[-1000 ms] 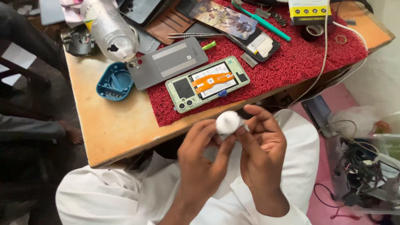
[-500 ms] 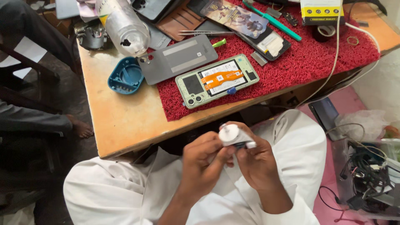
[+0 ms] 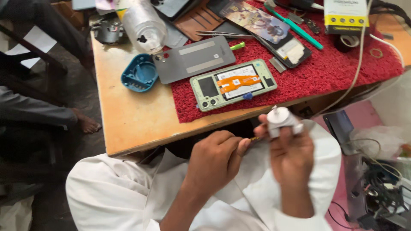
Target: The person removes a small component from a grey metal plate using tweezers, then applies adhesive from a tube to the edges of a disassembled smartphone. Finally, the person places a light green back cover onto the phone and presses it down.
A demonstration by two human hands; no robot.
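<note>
My right hand (image 3: pixel 291 156) holds a small white round-topped object (image 3: pixel 280 119) upright over my lap, just in front of the table edge. My left hand (image 3: pixel 214 160) is lower and to the left, fingers pinched on a small thin tool with a yellowish tip (image 3: pixel 253 138) that points toward the white object. On the red mat (image 3: pixel 325 72) lies an opened phone (image 3: pixel 233 84) with a green frame and an orange strip inside. A grey back cover (image 3: pixel 195 57) lies beside it.
On the wooden table (image 3: pixel 137 122) are a blue round plastic part (image 3: pixel 139 75), a clear plastic bottle (image 3: pixel 143 23), a teal tool (image 3: pixel 295 26), a yellow and white box (image 3: pixel 344 15), a tape roll (image 3: pixel 349 41) and a white cable (image 3: pixel 355 75). Another person's bare foot (image 3: pixel 85 124) rests at left. Tangled cables (image 3: pixel 381 188) lie at right.
Both hands held the white object together before. Now only my right hand holds it, further right, and my left hand has drawn down and away with the thin tool.
</note>
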